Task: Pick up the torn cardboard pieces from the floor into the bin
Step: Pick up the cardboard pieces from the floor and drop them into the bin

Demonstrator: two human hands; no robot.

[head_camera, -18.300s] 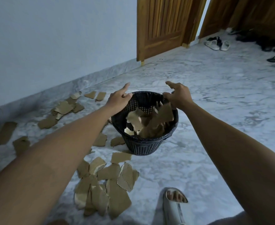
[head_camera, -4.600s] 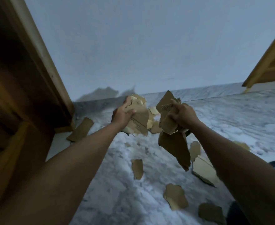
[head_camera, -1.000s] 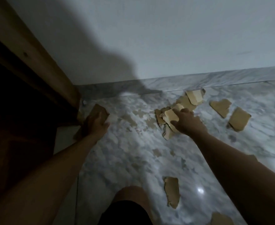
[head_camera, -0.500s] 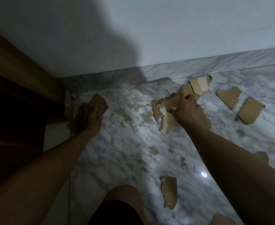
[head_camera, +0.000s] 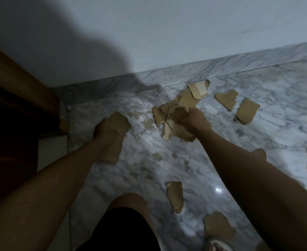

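Both hands have drawn their cardboard nearer since 0.5 s ago. Left hand (head_camera: 107,132) grips 1 piece (head_camera: 115,127); right hand (head_camera: 190,120) clutches a bunch (head_camera: 169,116) at frame centre, stacking before binning. Loose scraps (head_camera: 175,196) litter the floor (head_camera: 257,134); no bin in view.

The person's arms were bare up to the frame edge, no sleeves, watch or rings showing. Black shorts (head_camera: 123,230) covered the thigh above a bare knee (head_camera: 129,200).
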